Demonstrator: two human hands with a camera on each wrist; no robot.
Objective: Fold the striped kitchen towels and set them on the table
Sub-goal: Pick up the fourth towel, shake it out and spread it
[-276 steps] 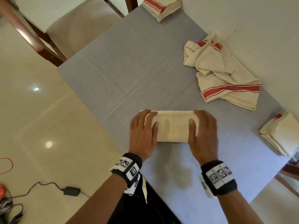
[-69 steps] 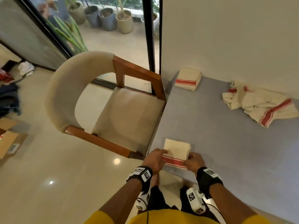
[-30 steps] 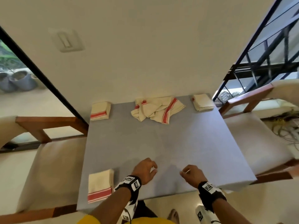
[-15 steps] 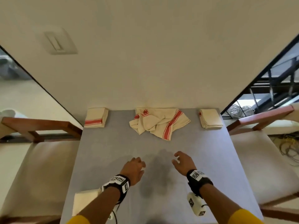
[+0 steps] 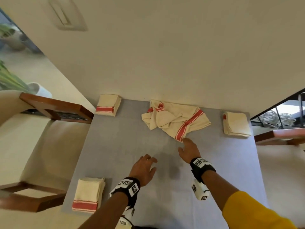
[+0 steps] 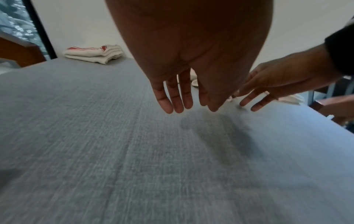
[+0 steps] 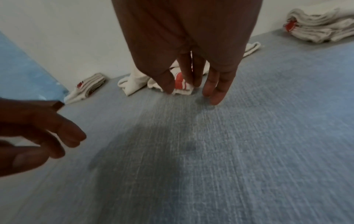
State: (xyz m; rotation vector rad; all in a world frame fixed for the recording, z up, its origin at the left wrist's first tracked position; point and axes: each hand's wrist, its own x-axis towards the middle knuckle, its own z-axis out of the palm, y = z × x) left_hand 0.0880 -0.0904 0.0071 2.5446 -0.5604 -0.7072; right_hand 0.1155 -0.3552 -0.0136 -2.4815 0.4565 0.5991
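A crumpled cream towel with red stripes (image 5: 175,121) lies at the far middle of the grey table (image 5: 125,146), against the wall. My right hand (image 5: 188,148) reaches forward with straight fingers. Its fingertips (image 7: 212,97) are at the towel's near striped corner (image 7: 181,85); whether they touch it is unclear. My left hand (image 5: 145,168) hovers over the bare table centre, fingers (image 6: 178,104) straight, holding nothing. Three folded towels lie at the corners: far left (image 5: 108,104), far right (image 5: 236,123) and near left (image 5: 88,195).
Cushioned wooden chairs stand at the table's left (image 5: 38,146) and right (image 5: 280,162) sides. A white wall (image 5: 165,55) runs along the far edge. A dark railing and coiled cables (image 5: 280,118) show at far right.
Both hands have moved forward over the table. The right hand has gone further and reached the crumpled towel's near corner. The near-left folded towel now shows fully.
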